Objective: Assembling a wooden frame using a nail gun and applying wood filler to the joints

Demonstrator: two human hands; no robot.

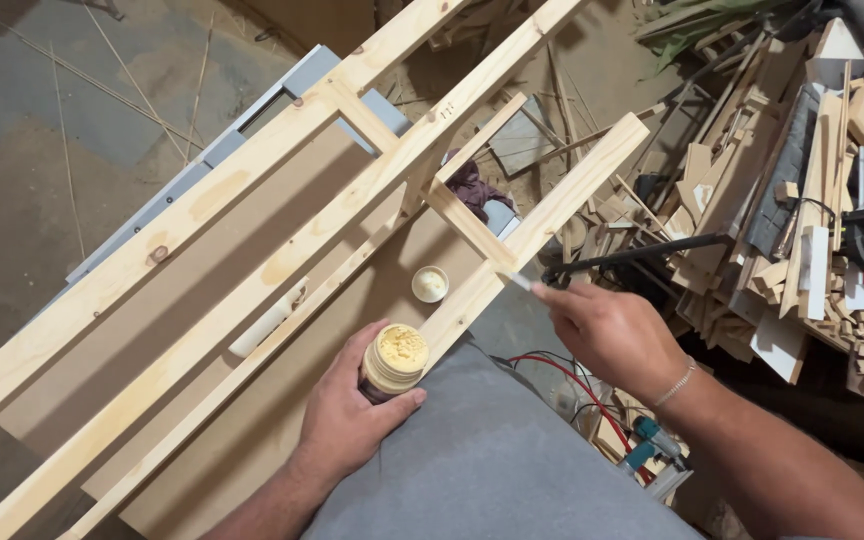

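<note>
Cream-filled round jar [393, 362] in left hand [347, 410]

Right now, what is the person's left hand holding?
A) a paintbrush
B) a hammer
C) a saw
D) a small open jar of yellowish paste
D: the left hand wraps around a small open jar filled with yellowish paste, beside the wooden frame.

Bare forearms, thin bracelet [680, 383] on right wrist.
</note>
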